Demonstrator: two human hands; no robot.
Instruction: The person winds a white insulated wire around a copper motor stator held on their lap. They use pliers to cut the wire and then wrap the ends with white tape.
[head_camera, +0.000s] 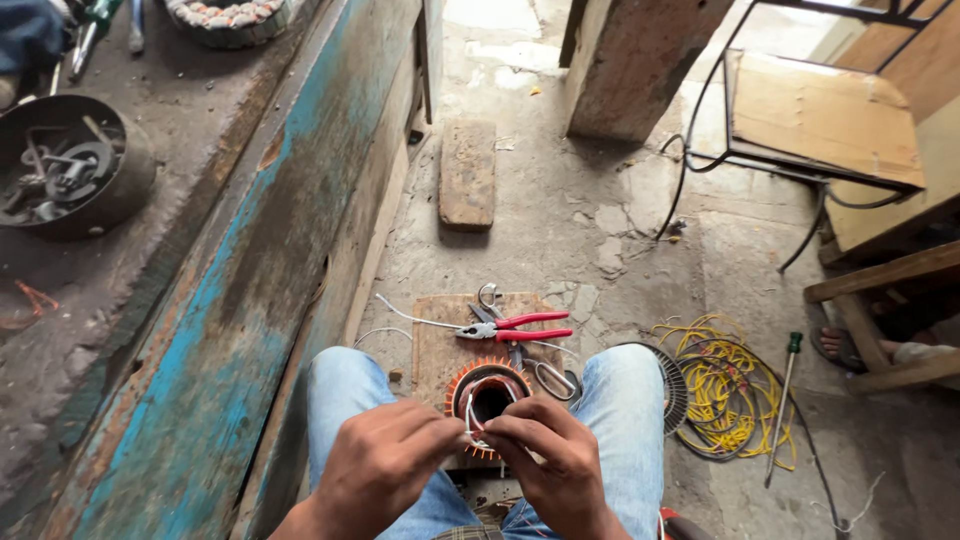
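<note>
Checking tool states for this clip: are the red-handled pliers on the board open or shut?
Slightly open. The pliers lie flat on the wooden board, their two red handles spread apart toward the right. Whether the jaws themselves gap is too small to tell.

You have one pair of red-handled pliers (515, 327), one pair of scissors (548, 375), one screwdriver (783, 405) and two wooden boards (467, 173)

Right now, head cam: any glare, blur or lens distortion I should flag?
Head view: soft daylight, no hard shadows; the concrete floor at top is blown out near white. Wide-angle bowing shows along the blue-painted bench edge. Left hand and right hand are slightly soft at the fingertips on the white wire; the red-handled pliers and yellow wire coil are sharp.
</note>
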